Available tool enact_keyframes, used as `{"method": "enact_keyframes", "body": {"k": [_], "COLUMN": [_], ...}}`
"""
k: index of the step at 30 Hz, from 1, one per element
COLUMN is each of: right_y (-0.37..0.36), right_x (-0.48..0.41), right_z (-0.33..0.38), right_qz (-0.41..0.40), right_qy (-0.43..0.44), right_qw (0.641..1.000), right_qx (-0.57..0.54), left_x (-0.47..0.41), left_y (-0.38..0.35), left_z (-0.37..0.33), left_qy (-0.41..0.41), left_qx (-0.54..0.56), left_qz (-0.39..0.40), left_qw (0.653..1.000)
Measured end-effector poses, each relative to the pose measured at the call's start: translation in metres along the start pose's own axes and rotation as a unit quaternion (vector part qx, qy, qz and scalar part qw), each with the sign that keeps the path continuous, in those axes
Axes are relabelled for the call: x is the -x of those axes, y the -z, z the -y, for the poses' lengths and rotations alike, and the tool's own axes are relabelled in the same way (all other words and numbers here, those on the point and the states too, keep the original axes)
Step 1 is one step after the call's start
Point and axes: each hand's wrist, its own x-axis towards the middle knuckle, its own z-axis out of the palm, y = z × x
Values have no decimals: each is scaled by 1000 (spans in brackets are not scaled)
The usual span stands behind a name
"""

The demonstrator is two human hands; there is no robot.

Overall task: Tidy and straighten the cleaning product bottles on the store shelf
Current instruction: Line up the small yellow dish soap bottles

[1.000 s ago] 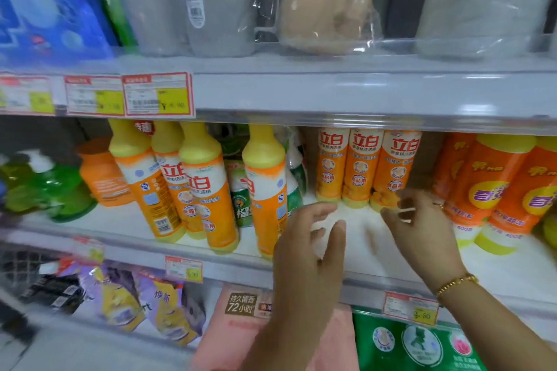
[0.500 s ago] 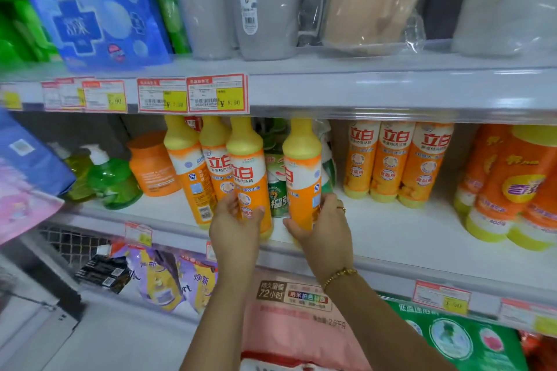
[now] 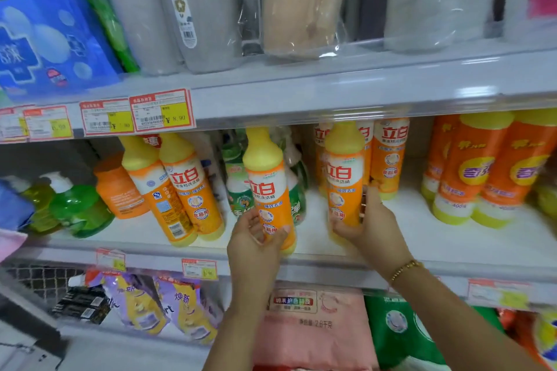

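The left hand (image 3: pixel 256 239) wraps its fingers (image 3: pixel 250 221) and thumb round the bottom of the middle bottle (image 3: pixel 266 187). That bottle rises tall above the fingers, and its top tips a little to the left. The right hand (image 3: pixel 369 221) grips the right bottle (image 3: pixel 343 178) low down too. That bottle stands straight, just left of those fingers (image 3: pixel 370 199). Both arms reach up from below to the shelf (image 3: pixel 452 238). The middle bottle probably needs straightening, and the left hand is right on it.

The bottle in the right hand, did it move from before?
Yes. The bottle in the right hand went right: it was beside the green bottles, and now it is in front of the back orange bottles.
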Motion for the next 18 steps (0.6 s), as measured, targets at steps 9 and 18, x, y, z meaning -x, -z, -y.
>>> {"method": "enact_keyframes", "body": {"k": [9, 18], "right_y": [35, 22], "right_x": [-16, -19], "right_z": [-39, -49], "right_qz": [-2, -88], "right_qy": [-2, -3], "right_qw": [998, 996], "right_qx": [-55, 3], "left_x": [12, -8], "left_y": [-96, -125], "left_z": [-6, -7], "left_qy": [-34, -59], "left_qx": [7, -28], "left_qz": [16, -35], "left_qw": [999, 997]}}
